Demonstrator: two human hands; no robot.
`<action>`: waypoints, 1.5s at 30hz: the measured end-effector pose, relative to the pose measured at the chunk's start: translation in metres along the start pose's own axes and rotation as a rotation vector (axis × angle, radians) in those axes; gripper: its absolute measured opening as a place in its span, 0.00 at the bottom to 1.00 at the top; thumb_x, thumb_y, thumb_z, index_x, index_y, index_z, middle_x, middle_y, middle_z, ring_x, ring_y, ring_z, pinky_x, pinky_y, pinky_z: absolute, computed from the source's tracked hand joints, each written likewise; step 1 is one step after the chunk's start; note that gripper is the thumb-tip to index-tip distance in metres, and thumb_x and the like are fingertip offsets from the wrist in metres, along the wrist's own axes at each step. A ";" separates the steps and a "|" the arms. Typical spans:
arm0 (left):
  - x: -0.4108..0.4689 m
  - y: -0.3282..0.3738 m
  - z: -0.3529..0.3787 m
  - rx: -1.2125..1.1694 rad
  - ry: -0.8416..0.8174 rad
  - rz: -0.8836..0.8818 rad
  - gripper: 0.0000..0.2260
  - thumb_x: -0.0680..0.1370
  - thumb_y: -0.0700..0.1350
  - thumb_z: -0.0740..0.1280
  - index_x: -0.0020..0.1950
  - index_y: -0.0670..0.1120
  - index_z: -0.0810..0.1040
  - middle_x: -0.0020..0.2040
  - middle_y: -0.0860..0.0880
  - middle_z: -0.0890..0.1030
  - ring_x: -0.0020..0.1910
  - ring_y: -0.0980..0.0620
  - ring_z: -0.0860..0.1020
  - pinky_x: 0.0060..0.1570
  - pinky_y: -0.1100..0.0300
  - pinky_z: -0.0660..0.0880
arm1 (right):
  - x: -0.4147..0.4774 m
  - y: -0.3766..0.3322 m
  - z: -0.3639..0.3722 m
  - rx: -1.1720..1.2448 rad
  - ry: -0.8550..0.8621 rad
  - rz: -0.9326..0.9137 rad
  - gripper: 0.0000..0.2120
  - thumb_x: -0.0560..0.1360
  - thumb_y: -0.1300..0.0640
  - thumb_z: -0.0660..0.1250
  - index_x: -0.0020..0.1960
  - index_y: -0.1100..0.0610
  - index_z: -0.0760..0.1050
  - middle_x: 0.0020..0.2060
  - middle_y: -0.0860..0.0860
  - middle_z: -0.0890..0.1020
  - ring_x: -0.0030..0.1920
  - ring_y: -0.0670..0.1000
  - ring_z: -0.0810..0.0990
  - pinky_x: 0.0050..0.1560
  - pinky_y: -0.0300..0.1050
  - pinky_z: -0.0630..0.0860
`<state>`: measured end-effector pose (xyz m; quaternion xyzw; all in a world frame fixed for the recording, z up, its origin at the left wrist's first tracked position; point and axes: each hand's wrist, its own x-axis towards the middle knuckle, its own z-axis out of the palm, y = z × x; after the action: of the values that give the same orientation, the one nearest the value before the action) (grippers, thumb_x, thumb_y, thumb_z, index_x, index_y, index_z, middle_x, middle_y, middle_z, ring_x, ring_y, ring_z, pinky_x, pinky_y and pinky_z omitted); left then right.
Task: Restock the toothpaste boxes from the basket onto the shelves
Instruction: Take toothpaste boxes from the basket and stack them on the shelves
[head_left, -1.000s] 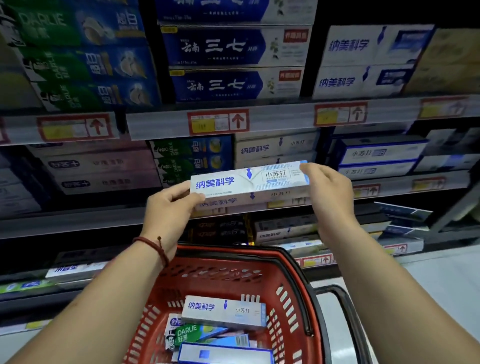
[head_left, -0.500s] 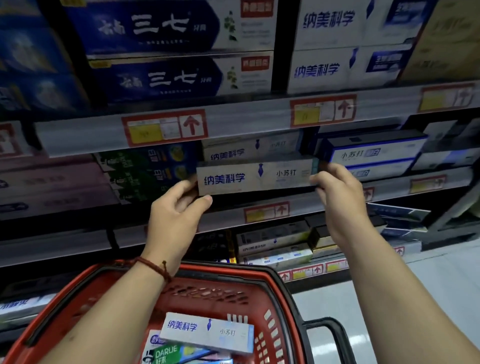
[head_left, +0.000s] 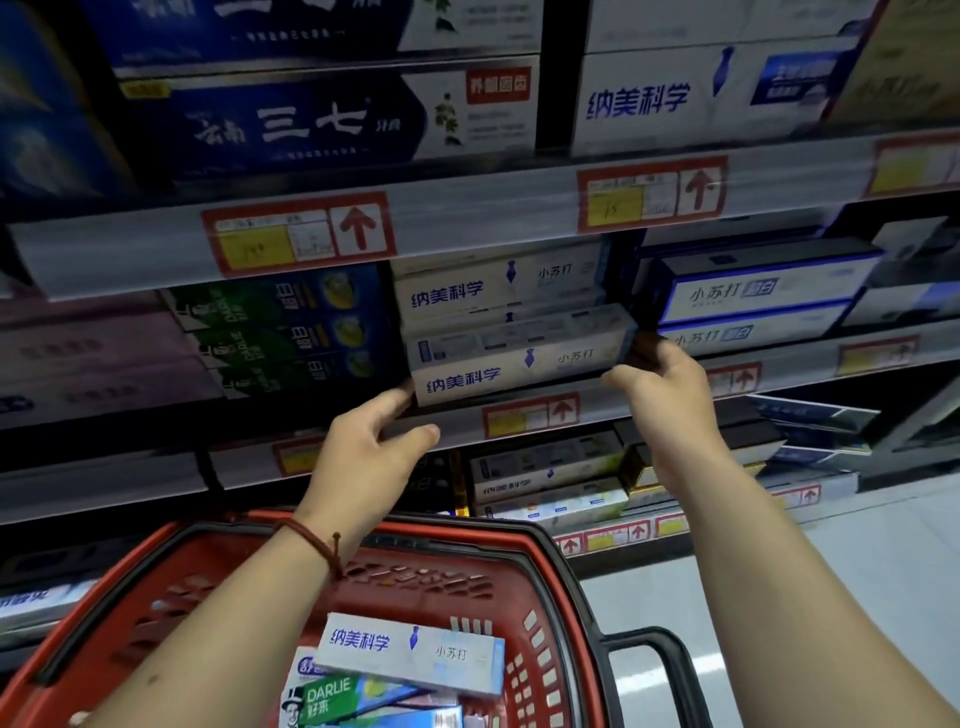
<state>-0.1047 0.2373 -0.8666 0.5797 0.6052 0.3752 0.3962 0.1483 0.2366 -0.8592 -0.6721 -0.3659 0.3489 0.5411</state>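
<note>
Head view: left hand and right hand pinch the ends of a white toothpaste box — apparently resting on the middle shelf — above the red basket.

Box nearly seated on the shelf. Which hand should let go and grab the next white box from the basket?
Left, probably. The left hand sits almost directly above the next white box in the basket. The right hand can steady the held box at its right end.
</note>
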 end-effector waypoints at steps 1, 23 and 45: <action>0.000 0.000 -0.001 0.001 -0.020 -0.001 0.27 0.78 0.42 0.72 0.76 0.45 0.69 0.73 0.51 0.72 0.71 0.56 0.68 0.71 0.58 0.65 | 0.000 0.000 -0.001 0.007 -0.007 0.002 0.21 0.77 0.62 0.69 0.69 0.53 0.75 0.59 0.48 0.82 0.59 0.49 0.78 0.45 0.34 0.68; -0.066 -0.048 -0.100 0.760 -0.123 0.319 0.24 0.75 0.52 0.72 0.71 0.52 0.75 0.68 0.49 0.78 0.68 0.47 0.74 0.69 0.49 0.70 | -0.160 0.014 0.089 -0.823 -0.511 -0.460 0.32 0.77 0.48 0.71 0.76 0.56 0.65 0.70 0.53 0.70 0.68 0.55 0.73 0.68 0.49 0.70; -0.112 -0.130 -0.099 1.143 -0.488 0.161 0.29 0.79 0.59 0.65 0.78 0.53 0.64 0.75 0.49 0.70 0.72 0.45 0.69 0.69 0.48 0.66 | -0.277 0.145 0.062 -1.047 -1.177 -0.168 0.25 0.72 0.35 0.66 0.66 0.41 0.77 0.57 0.43 0.84 0.56 0.44 0.81 0.60 0.44 0.76</action>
<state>-0.2460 0.1201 -0.9403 0.8127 0.5567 -0.1223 0.1209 -0.0243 0.0041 -0.9918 -0.5145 -0.7579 0.3875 -0.1035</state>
